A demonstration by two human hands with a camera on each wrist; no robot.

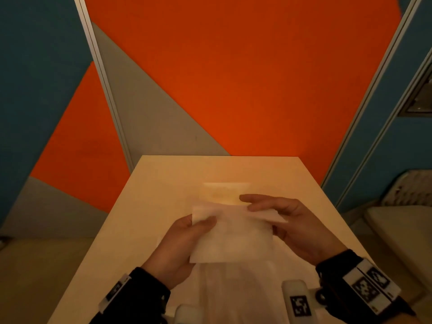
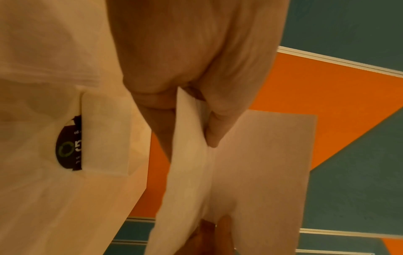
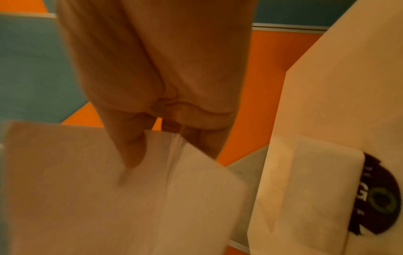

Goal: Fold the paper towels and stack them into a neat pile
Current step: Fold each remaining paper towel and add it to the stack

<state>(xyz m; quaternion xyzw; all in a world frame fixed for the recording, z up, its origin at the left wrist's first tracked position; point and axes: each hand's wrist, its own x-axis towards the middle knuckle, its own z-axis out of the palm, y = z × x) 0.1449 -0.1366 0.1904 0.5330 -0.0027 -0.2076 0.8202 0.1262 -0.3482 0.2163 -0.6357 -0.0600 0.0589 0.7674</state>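
While both hands' grip pinches paper towel [image 1: 230, 232] above table [image 1: 149, 202], folded stack [image 1: 224, 192] lies beyond.

Dim, warm orange-tinted light washes every view; wide-angle lenses bow the edges, and both wrist views are soft with blur.

Left hand [image 2: 196, 69] pinches the paper towel [image 2: 250, 163] between its fingers [image 2: 218, 124].

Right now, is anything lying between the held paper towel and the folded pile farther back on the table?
Nothing visible. Both the left hand and right hand hold the paper towel above the table, just short of the folded pile.
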